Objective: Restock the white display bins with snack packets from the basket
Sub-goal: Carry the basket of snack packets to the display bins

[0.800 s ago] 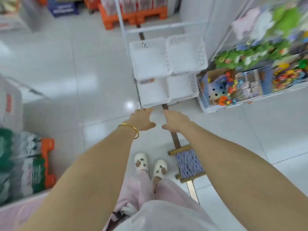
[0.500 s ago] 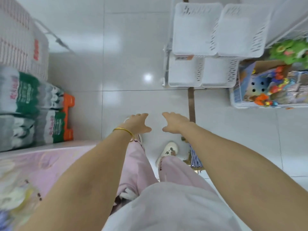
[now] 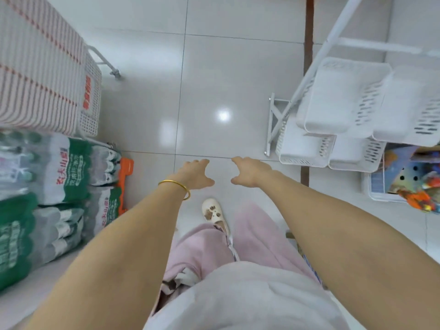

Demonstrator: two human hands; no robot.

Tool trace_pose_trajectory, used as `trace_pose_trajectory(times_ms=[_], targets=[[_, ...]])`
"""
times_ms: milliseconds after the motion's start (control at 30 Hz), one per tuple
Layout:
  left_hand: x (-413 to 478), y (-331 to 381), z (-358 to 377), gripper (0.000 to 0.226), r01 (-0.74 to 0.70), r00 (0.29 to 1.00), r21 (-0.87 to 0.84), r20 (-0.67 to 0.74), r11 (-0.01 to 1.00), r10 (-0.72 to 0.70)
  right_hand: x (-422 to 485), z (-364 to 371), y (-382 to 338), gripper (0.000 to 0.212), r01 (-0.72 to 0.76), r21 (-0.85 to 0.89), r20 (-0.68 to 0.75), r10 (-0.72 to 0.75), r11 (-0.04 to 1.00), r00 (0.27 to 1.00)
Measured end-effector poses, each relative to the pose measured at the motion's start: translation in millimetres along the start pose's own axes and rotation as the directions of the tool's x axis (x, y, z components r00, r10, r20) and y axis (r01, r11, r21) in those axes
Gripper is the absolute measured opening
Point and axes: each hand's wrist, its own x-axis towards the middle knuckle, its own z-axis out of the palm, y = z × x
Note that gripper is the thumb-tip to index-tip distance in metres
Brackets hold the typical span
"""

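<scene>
Left hand (image 3: 195,173) and right hand (image 3: 247,172) held out, fingers spread, nothing gripped | white display bins (image 3: 333,103) unfilled, at right | snack packets and basket not sighted | basket to be found first

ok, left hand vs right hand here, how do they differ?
Left hand wears a gold bangle at the wrist; right hand has a bare wrist. Left hand is on the water packs' side; right hand is on the white bins' side. Shared: both reach forward over the floor, fingers relaxed, holding nothing.
</scene>
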Motion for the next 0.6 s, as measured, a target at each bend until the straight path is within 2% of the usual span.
trace_pose_trajectory(times_ms=[267,600], targets=[[73.1,-40.9,-156.7,0.072,0.024,0.999,-0.062,-0.020,0.998,-0.026,112.5,-137.0,-58.9,0.055,0.031,-0.031,-0.009,-0.031,0.999,0.999],[173.2,-75.4,-400.5,0.073,0.053,0.995,-0.140,-0.074,0.989,-0.064,244.2,-372.0,-134.6,0.064,0.098,-0.129,0.009,-0.098,0.987,0.995]])
